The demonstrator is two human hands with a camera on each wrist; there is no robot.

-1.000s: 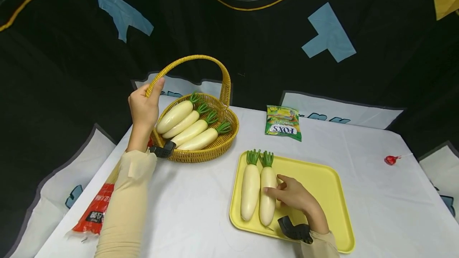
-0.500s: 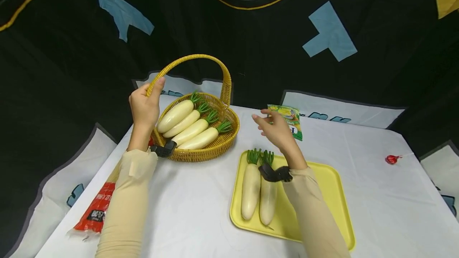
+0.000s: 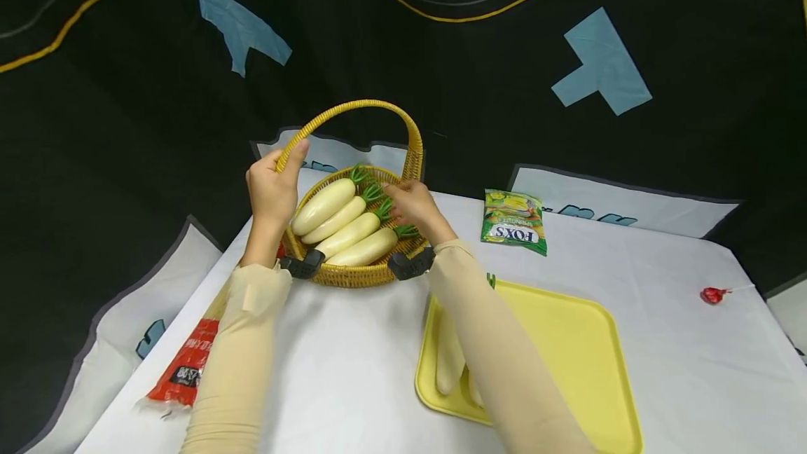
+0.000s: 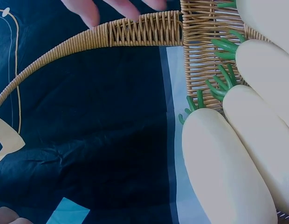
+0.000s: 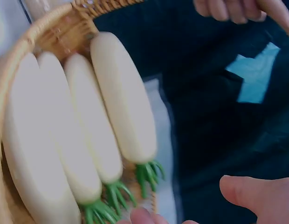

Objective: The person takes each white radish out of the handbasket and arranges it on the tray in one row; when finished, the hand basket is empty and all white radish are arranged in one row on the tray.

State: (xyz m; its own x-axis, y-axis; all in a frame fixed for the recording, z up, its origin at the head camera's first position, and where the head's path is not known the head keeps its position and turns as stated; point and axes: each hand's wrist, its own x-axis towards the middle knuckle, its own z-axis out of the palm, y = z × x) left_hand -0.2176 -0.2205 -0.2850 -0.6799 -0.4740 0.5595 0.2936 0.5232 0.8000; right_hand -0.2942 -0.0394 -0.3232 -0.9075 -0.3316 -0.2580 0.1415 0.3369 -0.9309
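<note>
In the head view, my left hand grips the left side of the arched handle of a yellow wicker basket. Inside it lie several white radishes side by side, their green tops pointing away from me. My right hand is over the basket's right side, close to those tops and the handle's right foot. Its thumb and fingers stand apart in the right wrist view, with nothing between them.
A yellow tray holds two more white radishes, partly hidden under my right sleeve. Behind it lies a green FOX'S packet. A small red item is at the right, and a red package lies beside my left sleeve.
My right hand has let go of a radish on the tray and moved up and left to the basket. The left hand keeps its grip. The head view has shifted slightly left.
</note>
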